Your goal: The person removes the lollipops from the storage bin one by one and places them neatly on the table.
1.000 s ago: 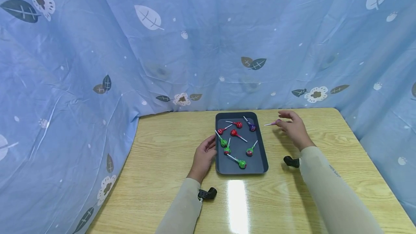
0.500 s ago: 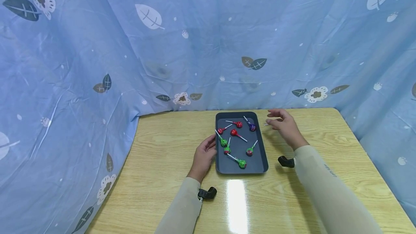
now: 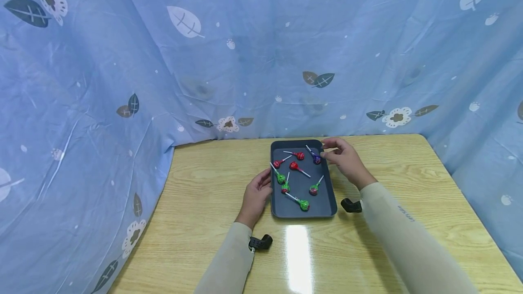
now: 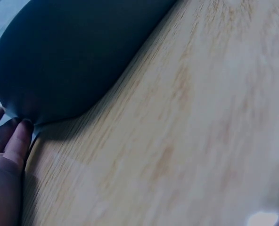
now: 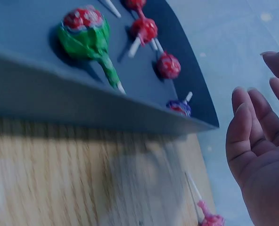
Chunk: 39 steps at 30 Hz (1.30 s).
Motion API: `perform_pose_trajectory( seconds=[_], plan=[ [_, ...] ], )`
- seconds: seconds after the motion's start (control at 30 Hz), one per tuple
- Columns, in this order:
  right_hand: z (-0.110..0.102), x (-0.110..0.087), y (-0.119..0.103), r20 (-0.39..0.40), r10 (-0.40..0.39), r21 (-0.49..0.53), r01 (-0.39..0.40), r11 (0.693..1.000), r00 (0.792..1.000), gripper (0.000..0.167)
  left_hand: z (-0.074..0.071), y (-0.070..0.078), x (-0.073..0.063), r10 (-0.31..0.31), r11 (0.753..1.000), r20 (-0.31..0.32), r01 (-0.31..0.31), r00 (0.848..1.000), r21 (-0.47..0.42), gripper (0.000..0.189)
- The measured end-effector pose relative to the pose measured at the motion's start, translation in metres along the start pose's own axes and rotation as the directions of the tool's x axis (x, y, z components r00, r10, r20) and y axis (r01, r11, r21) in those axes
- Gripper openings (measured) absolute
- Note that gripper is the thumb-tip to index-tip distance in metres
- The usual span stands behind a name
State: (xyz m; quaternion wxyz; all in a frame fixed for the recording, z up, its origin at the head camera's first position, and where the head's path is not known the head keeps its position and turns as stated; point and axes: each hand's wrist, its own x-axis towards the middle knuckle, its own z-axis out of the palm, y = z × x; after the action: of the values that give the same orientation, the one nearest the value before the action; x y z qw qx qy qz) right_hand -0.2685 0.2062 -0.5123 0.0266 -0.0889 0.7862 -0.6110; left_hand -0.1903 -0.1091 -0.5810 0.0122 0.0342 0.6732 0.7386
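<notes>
A dark grey tray holds several lollipops. Three red ones, including this red lollipop, lie toward the back. A purple lollipop is at the back right, and several green ones, such as the green lollipop, lie nearer the front. My left hand rests its fingertips against the tray's left outer side. At the tray's back right edge, my right hand has loosely bent fingers with nothing visible between them. A pink lollipop lies on the table in the right wrist view; in the head view the hand hides it.
The wooden table reaches back to a blue patterned curtain, which also hangs along both sides. Black wrist cameras, such as the left wrist camera, stick out from both sleeves.
My right hand has moved left, passing over the pink lollipop to the tray's right edge. The left hand and the tray stay where they were.
</notes>
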Motion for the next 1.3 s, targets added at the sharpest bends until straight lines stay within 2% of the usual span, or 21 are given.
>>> perform_pose_trajectory(
  seconds=[0.37,0.63,0.93,1.3],
  plan=[
    [0.02,0.001,-0.011,0.047,-0.007,0.015,0.007,1.0,0.999,0.044,0.0,0.0,0.0,-0.002,1.0,0.002,0.002,1.0,0.003,0.062],
    [0.036,0.005,-0.008,0.09,-0.033,0.006,0.032,0.999,0.995,0.043,-0.002,-0.003,0.001,0.0,1.0,0.001,0.0,1.0,0.003,0.063],
    [0.052,0.005,-0.005,0.12,-0.01,-0.049,0.016,0.999,0.993,0.043,-0.001,-0.003,0.0,-0.004,1.0,0.001,0.004,1.0,0.005,0.063],
    [0.067,0.01,-0.007,0.151,-0.017,-0.044,0.024,0.999,0.988,0.041,-0.001,-0.002,-0.001,-0.002,1.0,-0.002,0.002,1.0,0.021,0.062]
  ],
)
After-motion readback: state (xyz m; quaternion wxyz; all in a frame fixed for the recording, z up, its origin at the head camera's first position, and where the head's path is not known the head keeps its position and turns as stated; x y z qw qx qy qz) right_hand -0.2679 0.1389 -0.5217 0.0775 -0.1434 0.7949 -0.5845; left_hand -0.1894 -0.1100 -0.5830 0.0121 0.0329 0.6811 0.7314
